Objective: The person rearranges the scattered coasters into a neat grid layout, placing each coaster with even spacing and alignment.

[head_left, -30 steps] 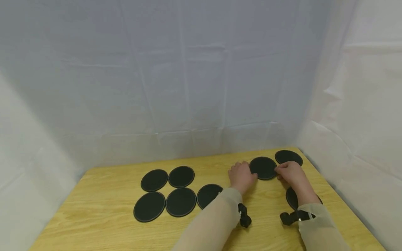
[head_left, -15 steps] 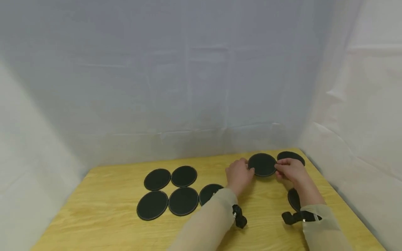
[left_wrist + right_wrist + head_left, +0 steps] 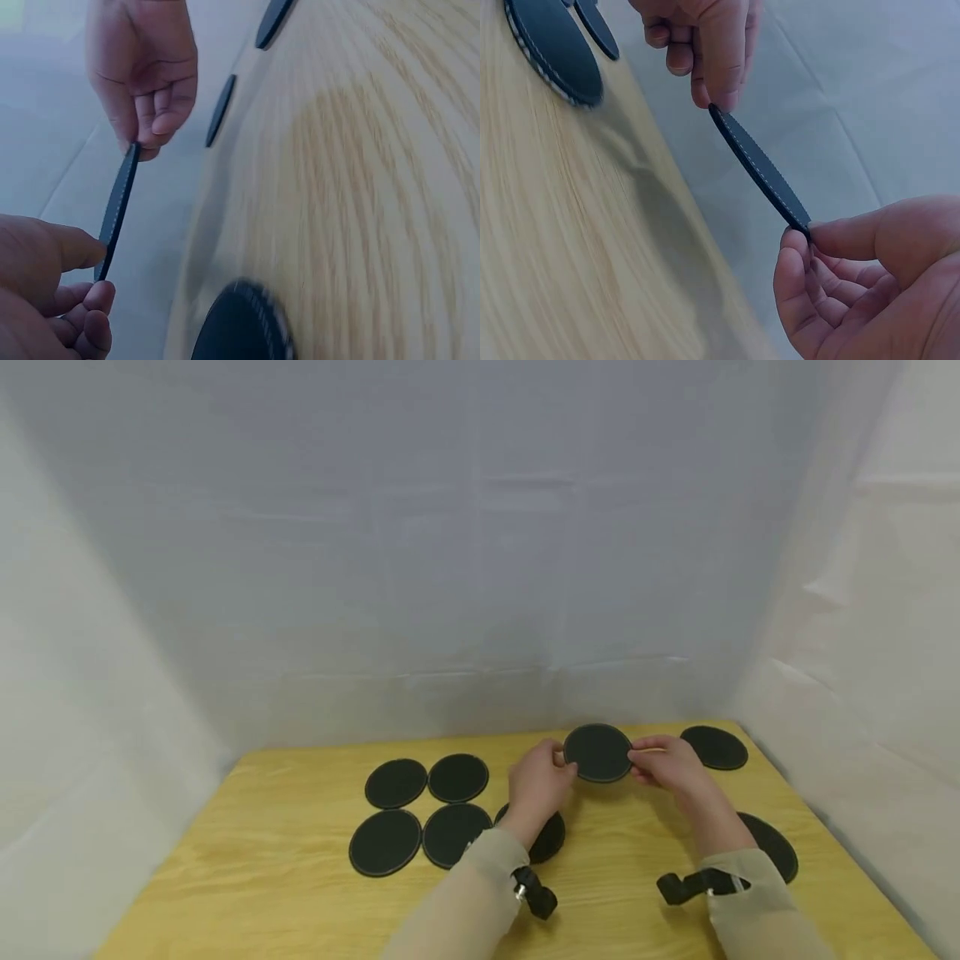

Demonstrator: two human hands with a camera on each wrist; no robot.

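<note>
Both hands hold one round black coaster (image 3: 597,753) by its opposite edges, lifted off the wooden table (image 3: 637,902). My left hand (image 3: 557,766) pinches its left rim and my right hand (image 3: 639,760) pinches its right rim. In the left wrist view the coaster (image 3: 118,206) shows edge-on between the left hand (image 3: 96,271) below and the right hand (image 3: 139,146) above. In the right wrist view the same coaster (image 3: 759,169) runs from the right hand (image 3: 804,231) up to the left hand (image 3: 712,101).
Several more black coasters lie flat: a block on the left (image 3: 395,783) (image 3: 457,777) (image 3: 385,842) (image 3: 453,835), one partly under my left forearm (image 3: 552,839), and two at the right (image 3: 714,747) (image 3: 774,847). White cloth walls close in the table's back and sides.
The coaster that lay between my hands has been lifted off the table and carried leftward, with both hands moving along with it.
</note>
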